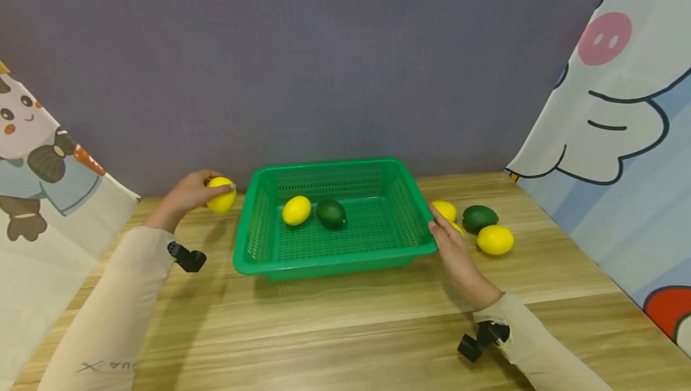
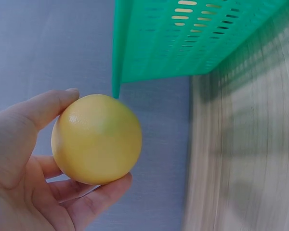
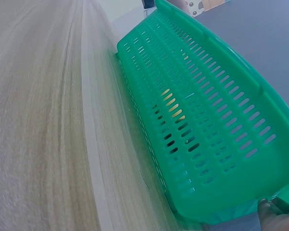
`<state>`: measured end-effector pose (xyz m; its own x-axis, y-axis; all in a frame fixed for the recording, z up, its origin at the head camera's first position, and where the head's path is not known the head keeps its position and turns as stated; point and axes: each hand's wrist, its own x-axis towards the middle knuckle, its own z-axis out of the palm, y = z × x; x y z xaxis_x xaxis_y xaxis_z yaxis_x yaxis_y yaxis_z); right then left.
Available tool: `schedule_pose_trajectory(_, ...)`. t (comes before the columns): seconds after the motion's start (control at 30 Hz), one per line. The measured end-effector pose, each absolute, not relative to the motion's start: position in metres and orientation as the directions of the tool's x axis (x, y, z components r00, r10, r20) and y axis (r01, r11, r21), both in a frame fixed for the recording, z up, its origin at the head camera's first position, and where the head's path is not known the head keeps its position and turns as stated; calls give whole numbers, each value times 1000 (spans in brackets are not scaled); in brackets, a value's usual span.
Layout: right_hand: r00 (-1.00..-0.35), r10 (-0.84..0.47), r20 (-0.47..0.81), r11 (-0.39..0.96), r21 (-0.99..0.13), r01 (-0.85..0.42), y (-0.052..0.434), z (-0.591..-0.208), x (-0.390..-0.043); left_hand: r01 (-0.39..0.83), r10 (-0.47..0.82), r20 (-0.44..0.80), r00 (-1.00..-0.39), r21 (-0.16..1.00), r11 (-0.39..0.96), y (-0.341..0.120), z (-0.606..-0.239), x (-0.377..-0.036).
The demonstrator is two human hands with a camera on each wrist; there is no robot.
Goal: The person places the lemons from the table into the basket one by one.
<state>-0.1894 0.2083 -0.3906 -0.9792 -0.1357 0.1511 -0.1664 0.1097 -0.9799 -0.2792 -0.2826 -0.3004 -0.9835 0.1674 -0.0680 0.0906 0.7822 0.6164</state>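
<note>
A yellow lemon [image 1: 221, 195] is held in the left hand [image 1: 186, 194] just beside the left wall of the green basket [image 1: 254, 253], above the wooden table [image 1: 345, 325]; in the left wrist view the same lemon [image 2: 97, 139] is seen cupped between the thumb and the curled fingers [image 2: 98, 196], with the basket's perforated wall [image 2: 192, 38] close behind it; the right hand [image 1: 452, 249] is laid against the basket's right front corner, its thumb on the rim and its fingers [image 1: 450, 232] apparently extended along the outer wall, though their spread cannot be told from the head view; only a fingertip at the rim is shown by the right wrist view; inside the basket a second lemon [image 1: 296, 210] and a dark green avocado [image 1: 331, 213] are lying side by side, touching or nearly so; to the right of the basket, on the table, a lemon [image 1: 445, 209] partly hidden by the right hand, another avocado [image 1: 480, 217] and a further lemon [image 1: 495, 239] are grouped close together.
</note>
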Motion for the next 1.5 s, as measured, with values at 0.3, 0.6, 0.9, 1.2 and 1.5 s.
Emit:
schedule_pose_trajectory(0.3,-981,-133,141,109,-982,-156,208,-390,-190,97,176,-69,-982,616,782,-280,-295,-276)
schedule_pose_trajectory(0.6,-982,-128,137,118,-981,-152,208,-388,-189,119,189,-51,-981,611,783,-275,-289,-272)
schedule_pose_trajectory(0.9,-984,-121,132,124,-981,-146,208,-389,-189,146,211,-33,-977,619,772,-266,-283,-267)
schedule_pose_trajectory(1.2,-984,-117,131,129,-981,-146,207,-388,-188,164,229,-24,-973,624,764,-253,-277,-262)
schedule_pose_trajectory(1.5,-984,-119,130,133,-980,-146,207,-388,-189,170,257,-35,-966,663,729,-241,-273,-259)
